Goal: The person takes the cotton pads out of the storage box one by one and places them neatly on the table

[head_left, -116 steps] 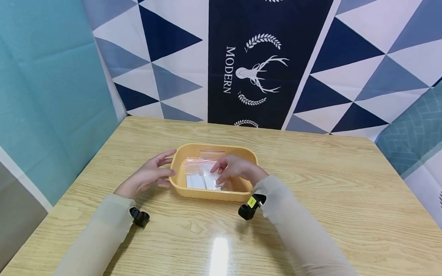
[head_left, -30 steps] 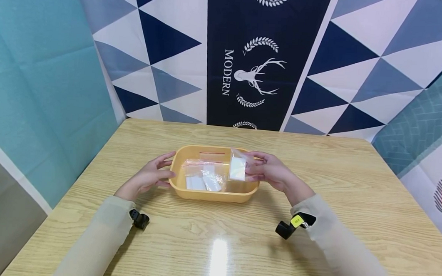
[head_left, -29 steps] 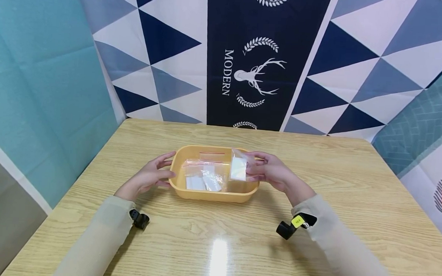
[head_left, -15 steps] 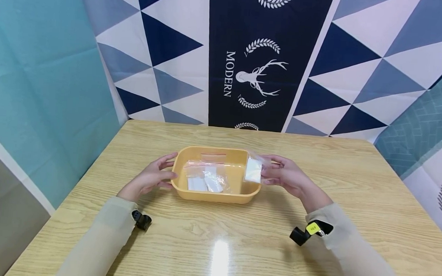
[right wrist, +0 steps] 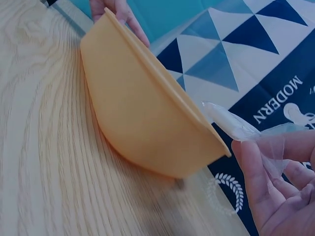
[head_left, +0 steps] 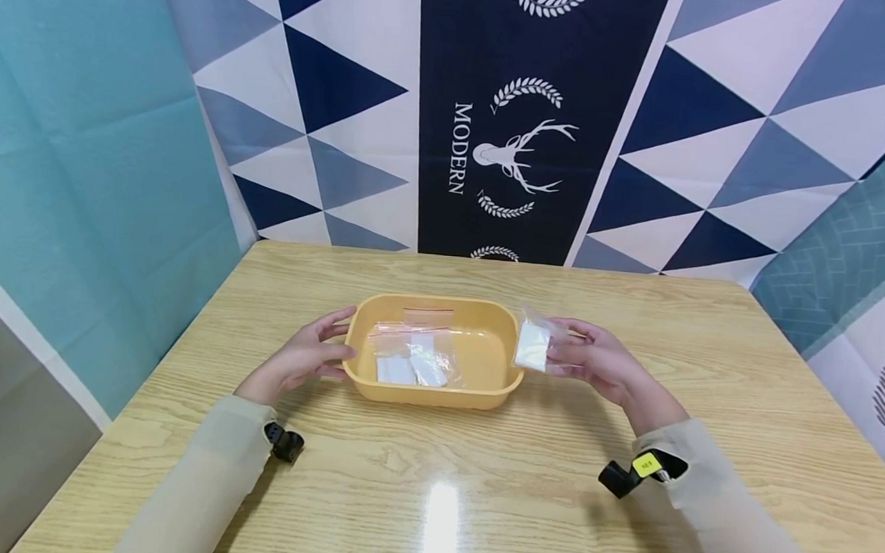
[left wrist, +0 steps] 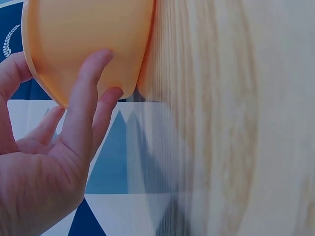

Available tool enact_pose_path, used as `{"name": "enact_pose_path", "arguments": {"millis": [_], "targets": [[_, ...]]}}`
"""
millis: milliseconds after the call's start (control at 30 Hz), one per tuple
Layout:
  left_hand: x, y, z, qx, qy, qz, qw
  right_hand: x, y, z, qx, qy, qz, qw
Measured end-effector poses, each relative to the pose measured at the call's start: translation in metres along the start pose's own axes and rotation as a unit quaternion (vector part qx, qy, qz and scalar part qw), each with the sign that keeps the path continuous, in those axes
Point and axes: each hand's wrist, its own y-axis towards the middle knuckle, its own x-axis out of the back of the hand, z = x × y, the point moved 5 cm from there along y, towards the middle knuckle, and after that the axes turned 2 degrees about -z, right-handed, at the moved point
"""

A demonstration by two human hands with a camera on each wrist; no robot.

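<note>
A yellow plastic basin [head_left: 487, 358] stands on the table with several clear zip-lock bags [head_left: 418, 350] in its left half, at least some with white pieces inside. My left hand [head_left: 299, 354] touches the basin's left end; in the left wrist view its fingers [left wrist: 83, 98] lie extended against the outer wall, the thumb near the rim. Just off the basin's right rim, my right hand [head_left: 599, 366] pinches a small clear bag [head_left: 532, 345] holding a flat white piece. In the right wrist view that bag [right wrist: 229, 122] is held above rim height, between thumb and fingers.
The wood-grain table [head_left: 402, 466] extends around the basin, its back edge meeting a patterned cloth [head_left: 344, 154]. A blue cloth [head_left: 88, 166] hangs on the left. Small black wrist cameras [head_left: 284, 442] sit on both forearms.
Earlier my right hand reached into the basin among the bags. It has since lifted one bag and moved it rightward to just past the right rim. My left hand stays at the basin's left end.
</note>
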Motion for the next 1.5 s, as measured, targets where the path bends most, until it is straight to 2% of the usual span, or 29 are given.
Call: {"name": "enact_pose_path", "arguments": {"millis": [533, 833, 1067, 1200, 1500], "targets": [[0.0, 0.002, 0.001, 0.002, -0.003, -0.001, 1.0, 0.038, 0.014, -0.017, -0.021, -0.001, 0.009, 0.9997], [0.001, 0.002, 0.001, -0.002, 0.0, 0.0, 1.0, 0.047, 0.025, -0.032, -0.039, -0.02, 0.005, 0.999], [0.0, 0.001, 0.0, 0.0, -0.002, 0.0, 1.0, 0.045, 0.031, -0.036, -0.044, -0.067, 0.013, 0.9967], [0.0, 0.001, 0.0, -0.002, -0.002, 0.002, 1.0, 0.045, 0.033, -0.037, -0.042, -0.104, 0.002, 0.9937], [0.001, 0.002, 0.0, -0.001, 0.0, 0.003, 1.0, 0.048, 0.031, -0.034, 0.009, -0.182, -0.033, 0.9827]]}}
